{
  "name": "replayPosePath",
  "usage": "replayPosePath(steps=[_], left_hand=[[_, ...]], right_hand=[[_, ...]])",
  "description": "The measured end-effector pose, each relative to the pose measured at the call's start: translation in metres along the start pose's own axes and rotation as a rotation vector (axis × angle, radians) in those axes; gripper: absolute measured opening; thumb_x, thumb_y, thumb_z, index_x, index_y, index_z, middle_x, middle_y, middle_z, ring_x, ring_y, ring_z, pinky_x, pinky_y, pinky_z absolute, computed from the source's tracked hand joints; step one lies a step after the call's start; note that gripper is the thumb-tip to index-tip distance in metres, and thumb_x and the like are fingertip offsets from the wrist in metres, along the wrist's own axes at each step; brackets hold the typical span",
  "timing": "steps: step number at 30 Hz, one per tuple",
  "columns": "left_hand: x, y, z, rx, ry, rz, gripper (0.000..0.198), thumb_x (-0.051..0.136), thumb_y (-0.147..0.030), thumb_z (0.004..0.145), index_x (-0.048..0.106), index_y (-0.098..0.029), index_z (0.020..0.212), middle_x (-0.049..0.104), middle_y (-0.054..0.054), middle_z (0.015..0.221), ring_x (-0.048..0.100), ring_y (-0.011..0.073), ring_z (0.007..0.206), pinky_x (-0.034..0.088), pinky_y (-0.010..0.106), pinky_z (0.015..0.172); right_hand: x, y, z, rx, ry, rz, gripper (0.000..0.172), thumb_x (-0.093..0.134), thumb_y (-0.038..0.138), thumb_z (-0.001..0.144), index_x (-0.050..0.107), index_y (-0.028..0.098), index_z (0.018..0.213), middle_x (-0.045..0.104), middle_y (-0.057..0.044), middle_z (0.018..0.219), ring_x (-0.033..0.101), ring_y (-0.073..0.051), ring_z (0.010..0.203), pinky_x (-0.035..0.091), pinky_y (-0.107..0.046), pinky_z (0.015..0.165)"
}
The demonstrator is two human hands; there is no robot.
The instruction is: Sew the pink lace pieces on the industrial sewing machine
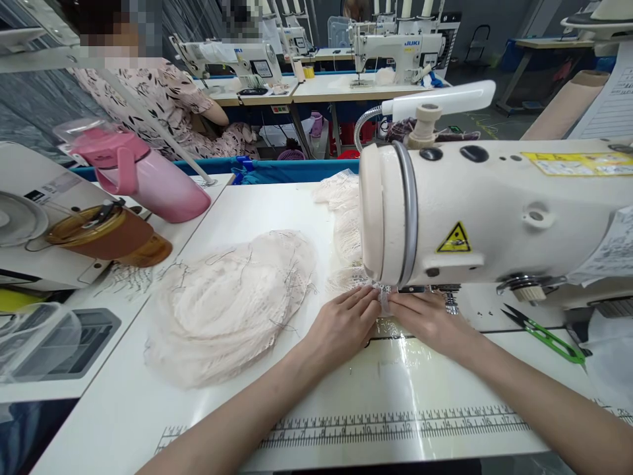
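Observation:
My left hand (346, 320) and my right hand (428, 320) lie close together on the white table, fingertips meeting at a small piece of pale lace (383, 300) under the head of the cream sewing machine (494, 211). Both hands pinch or press that lace with fingers held together. The needle area is hidden by the machine head. A heap of pale pink lace pieces (232, 303) lies just left of my left hand. More sewn lace (343, 218) trails away behind the machine.
Green thread snips (548, 336) lie right of the machine. A pink jug (143, 175) and a brown lidded cup (109, 234) stand at the left. A printed ruler (395, 425) runs along the table's front edge. Another person (163, 99) sits beyond, among other sewing machines.

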State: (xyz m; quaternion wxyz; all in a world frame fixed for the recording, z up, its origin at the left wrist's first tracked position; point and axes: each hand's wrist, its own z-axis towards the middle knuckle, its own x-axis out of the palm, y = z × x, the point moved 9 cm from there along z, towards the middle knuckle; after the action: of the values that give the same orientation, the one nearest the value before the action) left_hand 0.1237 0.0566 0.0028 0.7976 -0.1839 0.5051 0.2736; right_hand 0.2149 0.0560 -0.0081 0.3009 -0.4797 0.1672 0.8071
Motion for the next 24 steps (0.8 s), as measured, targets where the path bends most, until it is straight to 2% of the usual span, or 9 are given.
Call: replayPosePath(steps=[4,7,9,11,13,15,19,24], left_hand=[[-0.001,0.000,0.002,-0.021,-0.002,-0.006,0.019,0.044,-0.012,0.089,0.059,-0.012,0.100,0.067,0.010,0.116,0.064,0.0196,0.107,0.051,0.033,0.094],[-0.006,0.004,0.001,-0.080,-0.025,-0.003,0.027,0.046,-0.011,0.085,0.056,-0.011,0.110,0.067,0.010,0.113,0.064,0.0214,0.101,0.047,0.037,0.093],[-0.009,0.011,-0.001,-0.170,-0.033,-0.023,0.036,0.050,-0.014,0.082,0.053,-0.012,0.118,0.068,0.009,0.105,0.065,0.0216,0.091,0.044,0.040,0.089],[-0.010,0.016,-0.005,-0.216,-0.017,-0.071,0.033,0.053,-0.015,0.078,0.057,-0.015,0.111,0.069,0.004,0.090,0.063,0.0189,0.080,0.041,0.039,0.083],[-0.012,0.013,-0.006,-0.172,-0.016,-0.100,0.018,0.052,-0.013,0.078,0.061,-0.020,0.092,0.066,-0.001,0.074,0.059,0.0151,0.071,0.038,0.036,0.080],[-0.016,0.007,-0.007,-0.094,-0.051,-0.080,0.015,0.049,-0.011,0.081,0.061,-0.021,0.078,0.061,-0.004,0.064,0.055,0.0126,0.065,0.035,0.034,0.079],[-0.018,0.001,-0.007,-0.024,-0.103,-0.023,0.020,0.047,-0.011,0.086,0.060,-0.021,0.075,0.058,-0.004,0.061,0.050,0.0116,0.062,0.034,0.033,0.078],[-0.019,-0.003,-0.007,0.003,-0.118,0.008,0.021,0.046,-0.013,0.089,0.058,-0.020,0.074,0.057,-0.004,0.062,0.048,0.0116,0.061,0.034,0.033,0.077]], right_hand=[[0.004,-0.002,0.001,-0.007,0.022,0.033,0.026,0.047,0.014,0.093,0.064,0.023,0.110,0.069,-0.003,0.105,0.061,-0.014,0.091,0.049,-0.030,0.084],[0.004,-0.003,0.002,0.010,0.017,0.089,0.022,0.047,0.018,0.093,0.065,0.022,0.106,0.070,-0.004,0.099,0.061,-0.015,0.090,0.049,-0.030,0.082],[0.004,0.000,0.004,0.010,0.032,0.155,0.018,0.047,0.022,0.094,0.064,0.021,0.100,0.069,-0.003,0.095,0.061,-0.015,0.089,0.048,-0.029,0.077],[0.002,0.004,0.004,-0.001,0.043,0.233,0.015,0.048,0.026,0.094,0.061,0.020,0.092,0.068,-0.002,0.092,0.060,-0.015,0.089,0.046,-0.028,0.072],[-0.002,0.007,0.003,-0.023,0.027,0.283,0.013,0.049,0.027,0.093,0.058,0.019,0.087,0.066,-0.001,0.089,0.059,-0.015,0.091,0.044,-0.029,0.070],[-0.007,0.010,0.002,-0.044,-0.007,0.282,0.010,0.051,0.026,0.092,0.057,0.019,0.090,0.065,-0.002,0.089,0.058,-0.016,0.093,0.042,-0.030,0.072],[-0.012,0.013,0.003,-0.074,-0.043,0.215,0.010,0.054,0.024,0.090,0.058,0.020,0.098,0.066,0.000,0.089,0.058,-0.016,0.094,0.042,-0.032,0.076],[-0.021,0.023,0.009,-0.155,-0.082,0.235,0.008,0.059,0.014,0.086,0.060,0.022,0.089,0.066,0.004,0.083,0.058,-0.012,0.091,0.043,-0.033,0.089]])
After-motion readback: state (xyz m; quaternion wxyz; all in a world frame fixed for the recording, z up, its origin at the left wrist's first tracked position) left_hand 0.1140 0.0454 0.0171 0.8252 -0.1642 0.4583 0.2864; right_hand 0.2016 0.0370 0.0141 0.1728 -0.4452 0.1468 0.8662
